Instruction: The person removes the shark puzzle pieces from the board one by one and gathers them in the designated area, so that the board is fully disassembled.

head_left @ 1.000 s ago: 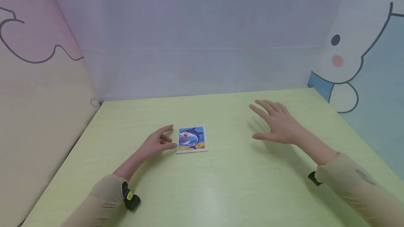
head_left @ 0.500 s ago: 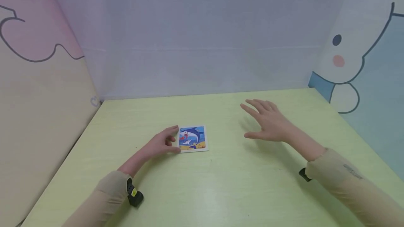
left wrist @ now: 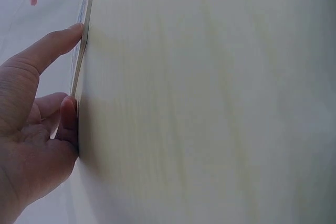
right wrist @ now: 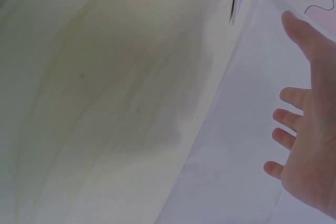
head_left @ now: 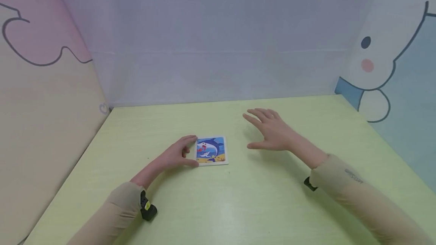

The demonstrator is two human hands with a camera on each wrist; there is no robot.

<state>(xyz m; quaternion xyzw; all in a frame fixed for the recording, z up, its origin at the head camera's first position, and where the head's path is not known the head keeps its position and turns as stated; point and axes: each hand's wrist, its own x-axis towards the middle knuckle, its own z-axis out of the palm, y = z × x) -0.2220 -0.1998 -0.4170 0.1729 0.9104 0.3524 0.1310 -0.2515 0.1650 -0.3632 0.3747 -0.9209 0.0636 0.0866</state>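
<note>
A thin square picture board [head_left: 211,150] with a white border lies flat on the table. It shows a blue-and-white shark in the sea. At the board's left side, my left hand [head_left: 175,156] holds it, the thumb by the near corner and the fingertips by the far corner. The left wrist view shows the thumb against the board's thin edge [left wrist: 80,61], the other fingers curled. My right hand [head_left: 272,133] hovers to the right of the board, apart from it, fingers spread and holding nothing. In the right wrist view its fingers [right wrist: 300,30] are likewise free.
The pale yellow-green table [head_left: 218,207] has a white cloth wall [head_left: 218,41] behind it. Cartoon-printed panels stand at the left [head_left: 47,93] and right [head_left: 408,82]. Each sleeve carries a black wrist camera, such as the left one [head_left: 148,209].
My left hand has moved right onto the board's left side, and the board has slid slightly right. My right hand has moved left, closer to the board.
</note>
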